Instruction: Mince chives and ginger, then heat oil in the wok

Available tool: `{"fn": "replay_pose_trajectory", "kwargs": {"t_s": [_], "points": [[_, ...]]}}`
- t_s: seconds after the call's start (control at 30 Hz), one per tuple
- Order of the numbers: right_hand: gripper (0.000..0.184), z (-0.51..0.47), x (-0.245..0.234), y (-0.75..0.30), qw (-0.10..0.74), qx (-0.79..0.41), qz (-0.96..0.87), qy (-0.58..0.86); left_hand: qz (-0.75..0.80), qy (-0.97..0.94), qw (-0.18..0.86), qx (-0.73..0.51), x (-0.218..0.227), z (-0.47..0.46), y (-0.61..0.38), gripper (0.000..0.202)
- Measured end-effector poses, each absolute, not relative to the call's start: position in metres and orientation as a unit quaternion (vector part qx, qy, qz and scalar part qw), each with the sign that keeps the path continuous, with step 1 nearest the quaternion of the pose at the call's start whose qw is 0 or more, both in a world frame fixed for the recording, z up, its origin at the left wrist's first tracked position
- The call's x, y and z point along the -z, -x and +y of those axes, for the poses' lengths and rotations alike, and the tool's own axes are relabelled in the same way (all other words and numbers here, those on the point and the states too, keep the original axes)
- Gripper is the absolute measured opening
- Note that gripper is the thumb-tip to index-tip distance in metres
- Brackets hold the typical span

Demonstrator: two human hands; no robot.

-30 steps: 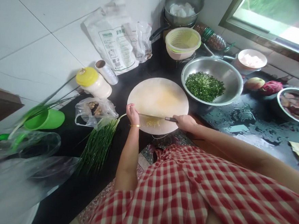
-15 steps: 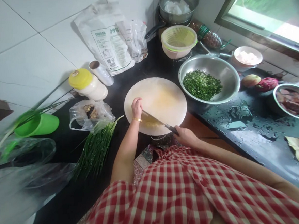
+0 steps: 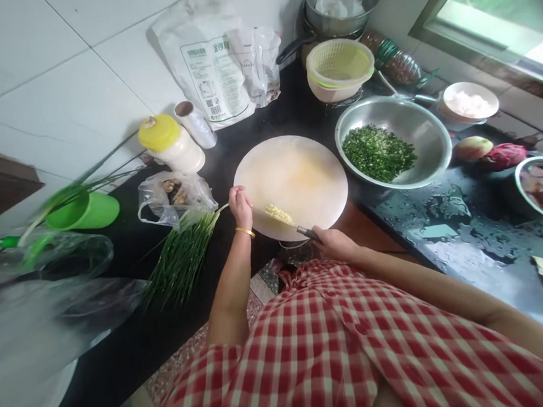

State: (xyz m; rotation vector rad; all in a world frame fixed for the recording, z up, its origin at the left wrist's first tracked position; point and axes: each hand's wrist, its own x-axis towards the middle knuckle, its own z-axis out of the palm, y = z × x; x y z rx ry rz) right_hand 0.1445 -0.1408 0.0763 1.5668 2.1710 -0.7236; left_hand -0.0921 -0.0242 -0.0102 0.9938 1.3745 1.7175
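My right hand (image 3: 334, 244) is closed round the dark handle of a knife (image 3: 306, 233). The blade lies low over a round pale cutting board (image 3: 292, 165), pointing left. Minced pale-yellow bits (image 3: 278, 213) sit in a small heap along the blade; whether they rest on it or behind it I cannot tell. At the board's left edge, my left hand (image 3: 241, 207), with a gold bracelet at the wrist, has its fingers closed at the far end of the blade. The knife's tip is hidden there. A bundle of green chives (image 3: 182, 259) lies close by on the left.
Right of the board stands a metal basin (image 3: 428, 149) of chopped greens (image 3: 379, 152). Behind are a colander (image 3: 340, 62), a white printed bag (image 3: 210, 65) and a yellow-lidded jar (image 3: 174, 145). A green cup (image 3: 90, 210) and ginger-like pieces in a plastic bag (image 3: 175, 195) are left.
My left hand has shifted towards the board's left edge, and the knife blade has dropped nearer the front edge. The minced bits now show as a heap along it. The view has swung slightly left.
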Motion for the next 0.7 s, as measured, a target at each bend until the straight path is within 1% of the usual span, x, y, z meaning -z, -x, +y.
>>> {"fn": "replay_pose_trajectory", "kwargs": {"t_s": [0.07, 0.13, 0.23, 0.3, 0.4, 0.5, 0.6, 0.7], "points": [[0.025, -0.134, -0.083, -0.149, 0.172, 0.239, 0.778, -0.555, 0.540, -0.381, 0.351, -0.664, 0.005, -0.018, 0.090, 0.016], [0.025, -0.128, -0.090, -0.150, 0.163, 0.216, 0.789, -0.551, 0.540, -0.371, 0.373, -0.657, 0.005, -0.010, 0.088, 0.015], [0.025, -0.127, -0.088, -0.151, 0.183, 0.214, 0.775, -0.566, 0.544, -0.366, 0.407, -0.636, 0.009, -0.003, 0.082, 0.013], [0.024, -0.131, -0.080, -0.152, 0.192, 0.225, 0.758, -0.581, 0.545, -0.377, 0.396, -0.635, 0.009, -0.005, 0.079, 0.014], [0.023, -0.132, -0.074, -0.155, 0.179, 0.232, 0.764, -0.575, 0.545, -0.392, 0.372, -0.641, 0.005, -0.009, 0.079, 0.015], [0.023, -0.122, -0.079, -0.156, 0.162, 0.202, 0.792, -0.554, 0.547, -0.373, 0.379, -0.647, 0.003, -0.006, 0.082, 0.014], [0.023, -0.113, -0.080, -0.158, 0.173, 0.184, 0.792, -0.556, 0.548, -0.366, 0.390, -0.643, 0.004, -0.003, 0.079, 0.014], [0.023, -0.115, -0.075, -0.160, 0.186, 0.196, 0.774, -0.572, 0.548, -0.384, 0.365, -0.647, 0.000, -0.006, 0.077, 0.016]]}}
